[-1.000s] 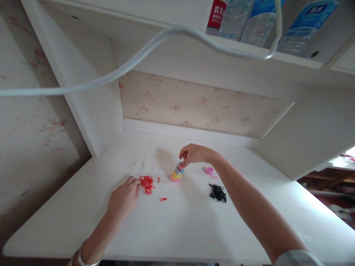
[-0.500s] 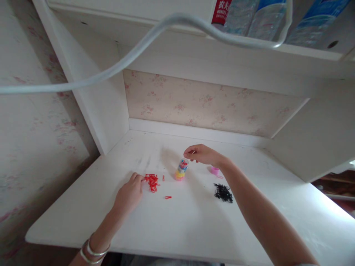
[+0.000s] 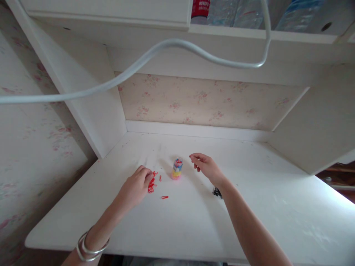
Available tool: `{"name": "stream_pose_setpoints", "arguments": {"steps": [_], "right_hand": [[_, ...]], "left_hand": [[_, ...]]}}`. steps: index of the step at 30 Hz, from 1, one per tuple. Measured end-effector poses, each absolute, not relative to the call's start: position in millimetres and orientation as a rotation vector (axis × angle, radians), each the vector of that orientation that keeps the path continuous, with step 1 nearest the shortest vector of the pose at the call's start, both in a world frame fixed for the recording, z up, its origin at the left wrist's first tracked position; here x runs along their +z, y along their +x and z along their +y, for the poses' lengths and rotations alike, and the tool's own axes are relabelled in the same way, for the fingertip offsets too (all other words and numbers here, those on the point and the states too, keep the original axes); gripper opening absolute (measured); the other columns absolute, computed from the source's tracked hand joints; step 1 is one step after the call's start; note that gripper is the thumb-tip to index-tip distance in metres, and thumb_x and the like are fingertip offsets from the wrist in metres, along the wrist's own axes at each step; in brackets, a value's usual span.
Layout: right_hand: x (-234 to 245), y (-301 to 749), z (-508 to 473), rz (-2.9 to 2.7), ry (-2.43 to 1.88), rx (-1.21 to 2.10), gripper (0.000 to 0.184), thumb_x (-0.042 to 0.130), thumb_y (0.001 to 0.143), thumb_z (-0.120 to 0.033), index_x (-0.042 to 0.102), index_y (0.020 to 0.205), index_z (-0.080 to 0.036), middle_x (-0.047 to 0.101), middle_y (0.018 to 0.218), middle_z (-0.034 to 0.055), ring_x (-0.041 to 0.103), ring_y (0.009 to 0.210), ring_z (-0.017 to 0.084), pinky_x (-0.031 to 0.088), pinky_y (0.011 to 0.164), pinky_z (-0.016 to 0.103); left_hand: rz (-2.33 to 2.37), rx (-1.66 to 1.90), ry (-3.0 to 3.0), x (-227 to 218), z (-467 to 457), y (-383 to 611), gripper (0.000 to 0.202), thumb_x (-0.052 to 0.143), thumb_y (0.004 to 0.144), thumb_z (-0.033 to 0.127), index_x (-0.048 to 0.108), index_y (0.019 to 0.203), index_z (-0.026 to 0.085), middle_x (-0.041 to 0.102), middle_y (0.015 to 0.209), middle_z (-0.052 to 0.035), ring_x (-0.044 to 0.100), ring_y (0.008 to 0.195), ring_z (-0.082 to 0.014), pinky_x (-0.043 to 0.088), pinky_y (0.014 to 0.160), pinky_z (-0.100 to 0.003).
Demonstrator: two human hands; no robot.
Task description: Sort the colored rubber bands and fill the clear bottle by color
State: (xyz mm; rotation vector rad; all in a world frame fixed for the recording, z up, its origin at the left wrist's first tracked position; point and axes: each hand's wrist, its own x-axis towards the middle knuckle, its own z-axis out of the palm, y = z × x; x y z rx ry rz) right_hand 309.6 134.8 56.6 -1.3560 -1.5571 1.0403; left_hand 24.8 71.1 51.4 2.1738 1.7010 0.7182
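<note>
My left hand [image 3: 138, 186] reaches over a pile of small red loops [image 3: 151, 187] that look like rubber bands. Its thumb and fingertips are pinched on a red loop at the pile's upper edge. Two single red loops [image 3: 164, 197] lie apart to the right. In the middle of the desk stands a small clear jar [image 3: 176, 169], upright and open, holding pink, yellow, blue and red layers. To its right my right hand [image 3: 205, 166] hovers, fingers curled and tips together; anything between them is too small to make out. Black loops [image 3: 217, 192] are mostly behind my right forearm.
A white desk [image 3: 177, 221] carries everything, with a side panel [image 3: 83, 88] at left and a papered back wall [image 3: 177, 101]. A pale cable [image 3: 177, 43] hangs across the upper view. Bottles [image 3: 200, 9] stand on the shelf above.
My right hand has left the jar's mouth, moving right. My left hand has shifted right, further over the red pile. The pink lid is now hidden behind my right arm; the view has tilted slightly.
</note>
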Motion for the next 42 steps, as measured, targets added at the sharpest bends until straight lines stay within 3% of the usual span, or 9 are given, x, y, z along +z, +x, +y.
{"name": "stream_pose_setpoints", "arguments": {"steps": [7,13,18,27,35,42], "right_hand": [[21,318,119,-1.489,-1.38,1.136,0.036,0.054,0.079,-0.049,0.064,0.095,-0.018,0.053,0.063,-0.0021,0.047,0.053,0.009,0.037,0.049,0.021],[24,316,112,-1.574,-1.304,1.033,0.034,0.057,0.078,-0.044,0.062,0.101,-0.019,0.059,0.082,0.0015,0.051,0.064,0.01,0.041,0.057,0.023],[17,312,109,-1.652,-1.252,0.954,0.032,0.058,0.078,-0.038,0.06,0.105,-0.021,0.06,0.09,0.0022,0.054,0.071,0.011,0.044,0.067,0.026],[11,307,106,-1.732,-1.266,0.917,0.03,0.056,0.079,-0.035,0.061,0.105,-0.02,0.06,0.092,0.003,0.054,0.071,0.011,0.045,0.068,0.026],[17,301,99,-1.765,-1.314,0.938,0.027,0.056,0.078,-0.033,0.064,0.099,-0.019,0.06,0.082,-0.0003,0.047,0.058,0.008,0.039,0.055,0.021],[15,300,99,-1.756,-1.331,0.906,0.025,0.057,0.076,-0.03,0.065,0.096,-0.019,0.061,0.082,-0.0006,0.048,0.059,0.008,0.039,0.058,0.021]], "left_hand": [[1.593,0.796,2.293,94,84,55,0.025,0.035,0.092,0.032,0.055,0.085,0.02,0.057,0.09,-0.0019,0.058,0.078,-0.0144,0.043,0.073,-0.027],[1.534,0.646,2.463,131,105,87,0.024,0.037,0.091,0.032,0.058,0.089,0.02,0.059,0.095,-0.003,0.059,0.08,-0.015,0.042,0.073,-0.027],[1.492,0.425,2.581,134,123,101,0.027,0.038,0.089,0.03,0.063,0.085,0.02,0.062,0.095,-0.004,0.061,0.081,-0.0157,0.042,0.075,-0.027],[1.552,0.025,2.59,144,140,119,0.023,0.051,0.074,0.032,0.073,0.077,0.027,0.071,0.082,-0.0035,0.062,0.071,-0.0182,0.04,0.061,-0.026],[1.562,-0.014,2.525,149,154,129,0.017,0.065,0.061,0.035,0.076,0.071,0.026,0.071,0.066,-0.004,0.06,0.057,-0.0165,0.037,0.051,-0.024],[1.55,0.136,2.519,142,158,125,0.013,0.065,0.06,0.026,0.073,0.07,0.026,0.071,0.071,-0.0001,0.06,0.063,-0.0152,0.04,0.057,-0.023]]}}
